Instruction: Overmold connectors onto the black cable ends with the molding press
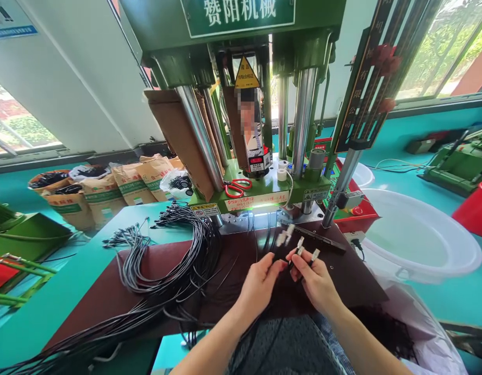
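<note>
In front of the press, my right hand (317, 278) pinches a few black cables just below their silvery metal plugs (314, 254), which stick up past the fingertips. My left hand (260, 281) is close beside it, thumb and finger closed on black cable; more metal plugs (286, 235), smeared by motion, show just above its fingertips. The exact number of cables in each hand cannot be told. Under both hands is the dark brown worktable (350, 284). Behind them, several black cables (269, 234) run out from the lit lower part of the green press (299, 188).
A large bundle of black cables (204, 250) lies looped on the table's left side. Red-handled scissors (236, 187) rest on the press ledge. A dark metal bar (319, 239) lies behind my hands. At right is a white tub (420, 229); paper sacks (103, 195) stand at left.
</note>
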`<state>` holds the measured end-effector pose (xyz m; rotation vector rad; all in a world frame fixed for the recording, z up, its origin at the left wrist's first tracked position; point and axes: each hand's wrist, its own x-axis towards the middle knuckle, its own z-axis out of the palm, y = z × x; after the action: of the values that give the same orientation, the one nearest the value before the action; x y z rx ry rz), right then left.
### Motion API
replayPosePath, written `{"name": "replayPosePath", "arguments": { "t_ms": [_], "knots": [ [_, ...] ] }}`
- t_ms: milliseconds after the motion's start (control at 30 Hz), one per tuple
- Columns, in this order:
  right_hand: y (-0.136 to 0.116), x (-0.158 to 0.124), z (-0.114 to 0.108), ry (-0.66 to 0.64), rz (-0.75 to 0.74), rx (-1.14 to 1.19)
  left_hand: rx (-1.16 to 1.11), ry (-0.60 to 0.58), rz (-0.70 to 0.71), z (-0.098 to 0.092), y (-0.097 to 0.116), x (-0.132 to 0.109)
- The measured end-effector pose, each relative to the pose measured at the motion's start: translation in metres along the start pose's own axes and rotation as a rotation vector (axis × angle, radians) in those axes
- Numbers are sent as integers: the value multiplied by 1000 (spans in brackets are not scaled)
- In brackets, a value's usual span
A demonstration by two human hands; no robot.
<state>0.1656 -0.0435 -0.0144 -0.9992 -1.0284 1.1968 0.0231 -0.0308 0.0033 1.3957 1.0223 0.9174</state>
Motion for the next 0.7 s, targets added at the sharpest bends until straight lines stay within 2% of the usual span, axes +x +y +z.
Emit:
{"name": "replayPosePath", "arguments": {
  "t_ms": [167,267,367,467,567,633,700],
  "knots": [
    [2,-5,-2,12,96,10,-255,-295,-232,18,-2,0],
    [-3,-1,-13,-3,106,180,-298,-360,-288,16,-6,-6],
    [-21,12,-24,-53,15,238,-273,-417,-320,15,-8,-9],
    [-41,25,-29,-244,-50,-19,-246,-435,-305,16,-9,-9],
    [-50,32,-28,-497,-21,-315,-230,-413,-270,18,-6,-5],
    [-49,33,-26,-568,-43,-394,-221,-409,-255,19,-3,-2],
    [-43,31,-25,-573,-61,-417,-218,-427,-246,22,-2,0]
  ]
}}
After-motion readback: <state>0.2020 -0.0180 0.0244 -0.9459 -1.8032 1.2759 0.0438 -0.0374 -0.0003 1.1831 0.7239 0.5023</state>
